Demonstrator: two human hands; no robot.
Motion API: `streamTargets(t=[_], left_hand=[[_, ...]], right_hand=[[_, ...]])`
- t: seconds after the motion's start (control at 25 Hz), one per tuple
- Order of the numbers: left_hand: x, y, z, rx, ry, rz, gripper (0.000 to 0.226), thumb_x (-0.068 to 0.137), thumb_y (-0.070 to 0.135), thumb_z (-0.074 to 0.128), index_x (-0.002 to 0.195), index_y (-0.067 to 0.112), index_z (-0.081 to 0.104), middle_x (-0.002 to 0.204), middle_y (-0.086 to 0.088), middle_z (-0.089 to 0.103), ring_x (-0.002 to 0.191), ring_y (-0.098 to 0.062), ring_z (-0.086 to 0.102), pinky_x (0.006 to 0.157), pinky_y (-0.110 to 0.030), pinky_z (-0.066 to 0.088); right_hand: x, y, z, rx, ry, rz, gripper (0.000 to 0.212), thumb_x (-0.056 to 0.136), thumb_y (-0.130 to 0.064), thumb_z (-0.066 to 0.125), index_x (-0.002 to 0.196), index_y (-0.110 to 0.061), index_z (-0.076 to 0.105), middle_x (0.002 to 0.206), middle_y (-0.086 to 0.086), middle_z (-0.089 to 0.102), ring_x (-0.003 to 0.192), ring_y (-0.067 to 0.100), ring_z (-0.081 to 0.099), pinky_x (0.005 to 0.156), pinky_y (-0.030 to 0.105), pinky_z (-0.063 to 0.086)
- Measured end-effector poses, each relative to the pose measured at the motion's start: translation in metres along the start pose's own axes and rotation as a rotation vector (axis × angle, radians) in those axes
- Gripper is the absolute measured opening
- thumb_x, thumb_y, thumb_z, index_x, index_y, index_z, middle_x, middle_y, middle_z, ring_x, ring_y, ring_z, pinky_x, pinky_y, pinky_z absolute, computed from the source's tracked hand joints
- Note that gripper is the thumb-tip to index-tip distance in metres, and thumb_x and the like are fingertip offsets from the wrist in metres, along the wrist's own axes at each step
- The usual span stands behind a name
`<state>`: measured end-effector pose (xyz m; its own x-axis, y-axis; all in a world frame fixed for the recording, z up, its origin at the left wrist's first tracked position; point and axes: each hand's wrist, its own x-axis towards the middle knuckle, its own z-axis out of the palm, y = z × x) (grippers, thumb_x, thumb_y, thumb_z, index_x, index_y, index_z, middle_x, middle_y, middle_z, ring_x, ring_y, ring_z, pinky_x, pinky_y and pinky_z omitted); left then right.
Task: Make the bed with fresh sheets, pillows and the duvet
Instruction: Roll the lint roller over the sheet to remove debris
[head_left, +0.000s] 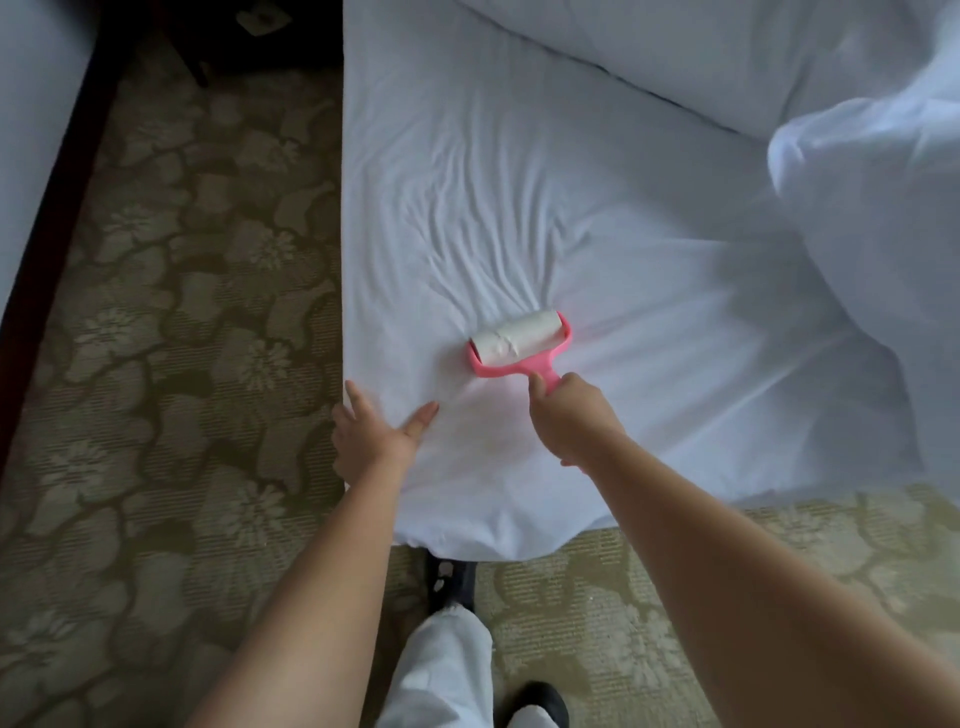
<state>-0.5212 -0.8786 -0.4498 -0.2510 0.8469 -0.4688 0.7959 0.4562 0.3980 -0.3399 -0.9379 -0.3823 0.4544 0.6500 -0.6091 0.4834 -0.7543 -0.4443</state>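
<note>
**Lint roller on the fitted sheet at the bed's corner**

The white fitted sheet is stretched over the mattress and fills most of the view, its near-left corner wrapped over the edge of the bed. Fine creases fan out across it from the spot where the roller sits.

A pink plastic lint roller with a white paper drum lies drum-down on the sheet, near that corner. The right hand has its grip closed round the pink handle, fingers and thumb curled about it, the arm reaching in from the lower right.

Just beside it to the left, the left hand lies flat on the sheet at the mattress edge, fingers straight and spread, holding nothing; some fingers reach over the side of the bed.

To the right, a bulky white duvet is heaped on the bed, blurred. Along the top of the bed lies a long white pillow.

Below the corner a pale trouser leg and a dark shoe stand on an olive carpet with a pale floral pattern. At the far left runs a dark wooden edge of other furniture.
</note>
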Motion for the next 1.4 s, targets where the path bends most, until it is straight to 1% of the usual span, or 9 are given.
streamTargets(t=[0.12,0.24,0.32,0.6,0.76,0.88,1.0,1.16,1.4], left_hand=[[-0.019,-0.015,0.000,0.050,-0.047,0.008,0.117,0.067,0.068,0.068,0.153,0.023,0.002,0.157,-0.009,0.012,0.142,-0.033,0.020,0.107,-0.052,0.030],[-0.040,-0.025,-0.002,0.116,-0.074,0.004,0.118,0.067,0.068,0.069,0.153,0.024,0.000,0.159,-0.008,0.006,0.142,-0.035,0.019,0.105,-0.054,0.032],[-0.050,-0.023,-0.002,0.182,-0.104,-0.029,0.122,0.066,0.069,0.070,0.152,0.024,-0.003,0.158,-0.011,0.005,0.140,-0.037,0.022,0.106,-0.054,0.033],[-0.054,-0.001,-0.011,0.420,-0.350,-0.100,0.153,0.053,0.059,0.084,0.145,0.016,-0.030,0.153,-0.024,-0.022,0.142,-0.045,0.006,0.113,-0.053,0.021],[-0.053,0.002,-0.002,0.386,-0.358,-0.136,0.164,0.040,0.068,0.083,0.142,0.018,-0.034,0.150,-0.027,-0.028,0.143,-0.045,-0.007,0.115,-0.056,0.012],[-0.048,0.008,0.000,0.299,-0.375,-0.162,0.168,0.031,0.072,0.080,0.140,0.024,-0.039,0.148,-0.025,-0.033,0.142,-0.041,-0.018,0.114,-0.060,0.004],[-0.038,0.017,-0.004,0.328,-0.413,-0.178,0.168,0.031,0.070,0.082,0.137,0.028,-0.041,0.148,-0.024,-0.033,0.142,-0.042,-0.017,0.112,-0.064,0.006],[-0.009,0.036,-0.014,0.282,-0.399,-0.143,0.164,0.035,0.065,0.085,0.139,0.030,-0.037,0.151,-0.019,-0.032,0.143,-0.041,-0.015,0.112,-0.063,0.007],[0.026,0.060,-0.012,0.384,-0.417,-0.203,0.170,0.032,0.060,0.089,0.136,0.030,-0.042,0.150,-0.018,-0.032,0.143,-0.041,-0.010,0.113,-0.062,0.013]], right_hand=[[-0.030,0.026,0.005,-0.021,0.013,0.002,0.053,0.098,-0.051,0.029,0.114,-0.005,0.049,0.108,0.013,0.059,0.094,0.034,0.063,0.081,0.042,0.052],[-0.057,0.046,0.009,-0.038,0.031,0.000,0.050,0.099,-0.048,0.030,0.115,-0.004,0.049,0.109,0.013,0.059,0.093,0.029,0.056,0.074,0.032,0.040],[-0.070,0.058,0.011,-0.045,0.034,0.003,0.049,0.099,-0.047,0.030,0.112,-0.005,0.050,0.102,0.011,0.058,0.087,0.027,0.052,0.072,0.031,0.038],[-0.091,0.081,0.015,-0.124,0.019,0.043,0.047,0.099,-0.047,0.028,0.108,-0.007,0.050,0.086,0.004,0.050,0.081,0.025,0.052,0.068,0.032,0.041],[-0.076,0.072,0.014,-0.130,0.051,0.030,0.046,0.099,-0.048,0.029,0.106,-0.007,0.049,0.089,0.006,0.052,0.081,0.025,0.050,0.069,0.032,0.039],[-0.061,0.058,0.015,-0.118,0.072,0.021,0.047,0.099,-0.048,0.030,0.108,-0.006,0.050,0.099,0.010,0.058,0.091,0.030,0.055,0.072,0.032,0.039],[-0.042,0.041,0.012,-0.119,0.067,0.006,0.048,0.099,-0.048,0.030,0.112,-0.005,0.050,0.108,0.013,0.059,0.101,0.032,0.057,0.073,0.032,0.038],[-0.013,0.016,0.009,-0.109,0.062,-0.012,0.042,0.098,-0.050,0.030,0.101,-0.011,0.046,0.104,0.011,0.060,0.094,0.031,0.061,0.072,0.033,0.042],[0.033,-0.020,0.007,-0.123,0.080,-0.018,0.051,0.098,-0.051,0.029,0.112,-0.006,0.050,0.110,0.012,0.059,0.101,0.032,0.057,0.073,0.032,0.038]])
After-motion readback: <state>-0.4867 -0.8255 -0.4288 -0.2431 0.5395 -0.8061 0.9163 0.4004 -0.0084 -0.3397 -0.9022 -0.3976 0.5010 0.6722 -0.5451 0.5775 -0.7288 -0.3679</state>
